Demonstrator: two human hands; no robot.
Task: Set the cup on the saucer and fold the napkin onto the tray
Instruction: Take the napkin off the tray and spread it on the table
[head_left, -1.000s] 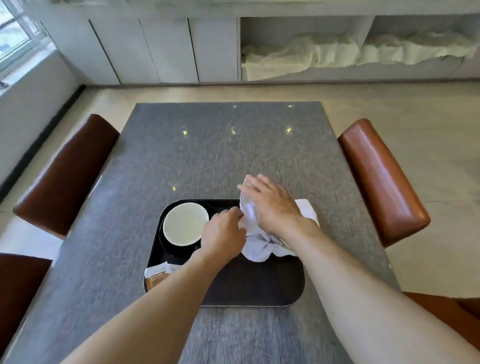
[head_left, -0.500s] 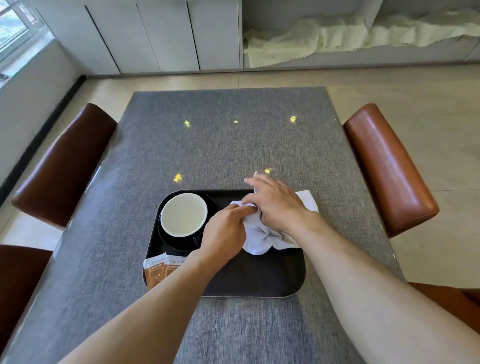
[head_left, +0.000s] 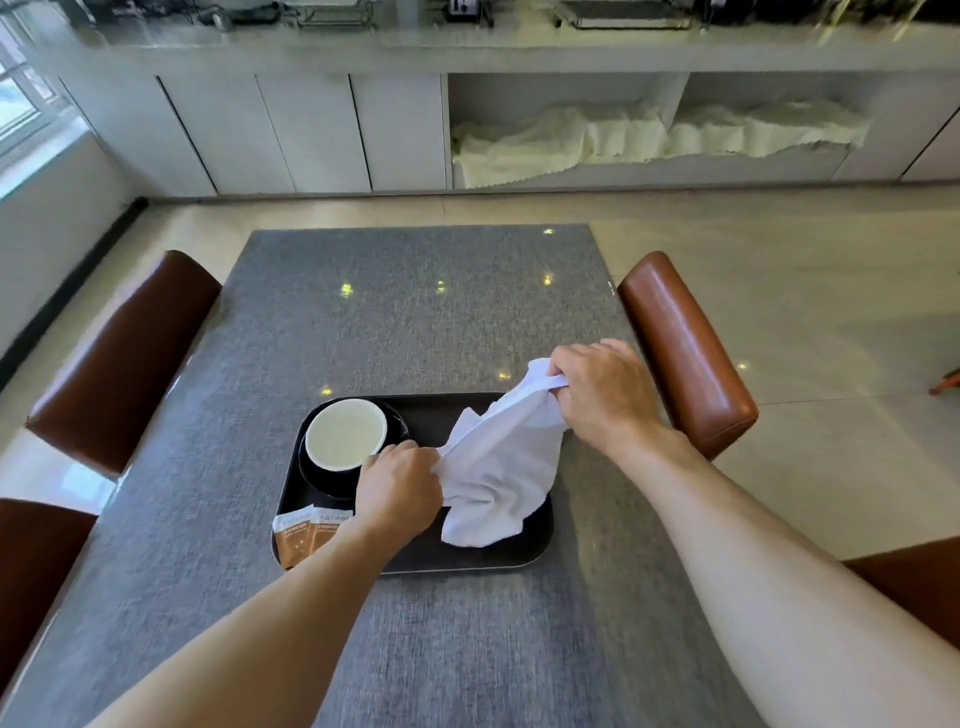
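Right hand (head_left: 605, 395) closed in a fist on one corner of the white napkin (head_left: 501, 467), lifted above the far right corner of the tray (head_left: 431, 558). Left hand (head_left: 397, 488) pinched shut on the opposite corner of the napkin, low over the middle of the tray, just beside the cup (head_left: 345, 434). Napkin stretched taut along its upper edge between the two grips, unfolded and creased, lower part hanging down and crumpled onto the tray's right half. Cup upright on the dark saucer (head_left: 319, 480) in the tray's far left corner, pale inside, dark outside, left thumb side near its rim; touching or not, cannot tell. Two brown sachets (head_left: 301, 538) flat in the near left corner of the tray, partly under the left wrist. Black tray with rounded corners on a grey textured table (head_left: 415, 312). Brown leather chairs (head_left: 685, 348) at both sides of the table. Beyond, pale floor and white cabinets with crumpled cloths (head_left: 639, 137) on an open shelf.
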